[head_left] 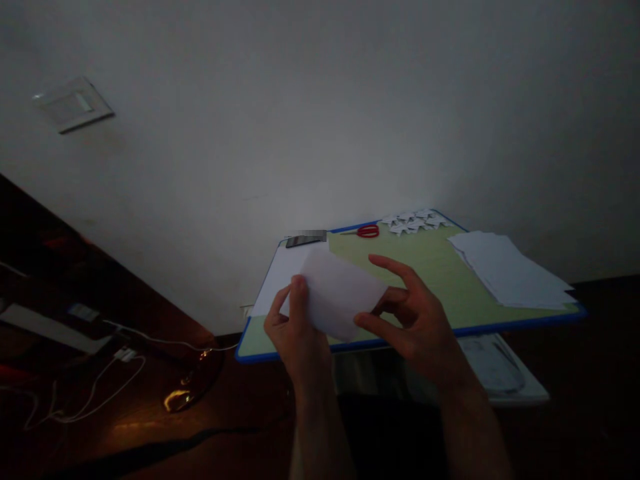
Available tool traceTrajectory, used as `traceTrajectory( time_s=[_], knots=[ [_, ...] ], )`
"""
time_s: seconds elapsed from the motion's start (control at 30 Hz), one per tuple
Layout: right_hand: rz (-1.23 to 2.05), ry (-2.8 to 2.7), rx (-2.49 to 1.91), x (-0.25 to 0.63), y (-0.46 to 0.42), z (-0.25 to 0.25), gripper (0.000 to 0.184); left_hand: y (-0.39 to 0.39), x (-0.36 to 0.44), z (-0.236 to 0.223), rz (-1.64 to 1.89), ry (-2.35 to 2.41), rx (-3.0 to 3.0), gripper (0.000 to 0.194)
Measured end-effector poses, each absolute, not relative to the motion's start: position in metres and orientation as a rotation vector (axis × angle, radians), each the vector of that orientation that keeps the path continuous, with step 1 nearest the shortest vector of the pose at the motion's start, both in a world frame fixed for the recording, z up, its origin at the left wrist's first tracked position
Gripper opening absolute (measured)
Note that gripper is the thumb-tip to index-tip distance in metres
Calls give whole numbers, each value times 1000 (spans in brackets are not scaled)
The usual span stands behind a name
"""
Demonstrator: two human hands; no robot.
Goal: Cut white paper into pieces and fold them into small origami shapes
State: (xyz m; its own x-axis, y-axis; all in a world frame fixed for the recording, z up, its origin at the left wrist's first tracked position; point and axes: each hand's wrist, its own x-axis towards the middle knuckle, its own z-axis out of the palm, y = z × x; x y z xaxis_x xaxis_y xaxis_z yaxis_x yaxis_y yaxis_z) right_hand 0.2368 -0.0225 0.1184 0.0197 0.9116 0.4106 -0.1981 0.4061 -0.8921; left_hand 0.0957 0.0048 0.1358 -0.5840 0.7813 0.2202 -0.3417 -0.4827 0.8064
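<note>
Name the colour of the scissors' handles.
The handles are red, seen best in the head view.

Left hand (303, 333) pinching, thumb up, right hand (417, 320) open-curved, fingers spread, forearms raised

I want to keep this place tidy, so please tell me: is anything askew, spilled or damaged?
The paper stack looks askew: its sheets fan unevenly on the table. White cables hang or lie loosely looped at left. No spill or damage is visible.
</note>
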Motion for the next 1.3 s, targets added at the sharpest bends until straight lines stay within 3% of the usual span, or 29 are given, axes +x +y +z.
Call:
traceTrajectory(
  time_s=[0.27,0.37,0.43,0.5,0.6,0.77,1.07,1.3],
  knots=[
    [905,-1080,-730,244,-1,109,79,11,100,124,2078,917,1169,31],
    [616,-1056,-768,249,0,110,87,8,99,125,2103,960,1268,25],
    [329,-961,-812,251,-4,115,73,7,98,126,2075,955,1350,16],
    [181,-948,-827,251,-12,121,43,6,98,125,2014,934,1447,8],
    [240,-1088,-788,248,-23,128,21,5,100,125,1951,856,1570,13],
    [373,-1171,-741,241,-27,128,26,4,102,125,1888,756,1762,20],
    [361,-1140,-695,241,-30,130,19,-4,105,128,1889,633,1791,29],
    [369,-1193,-711,247,-31,130,14,-4,103,133,1874,629,1894,24]
  ],
)
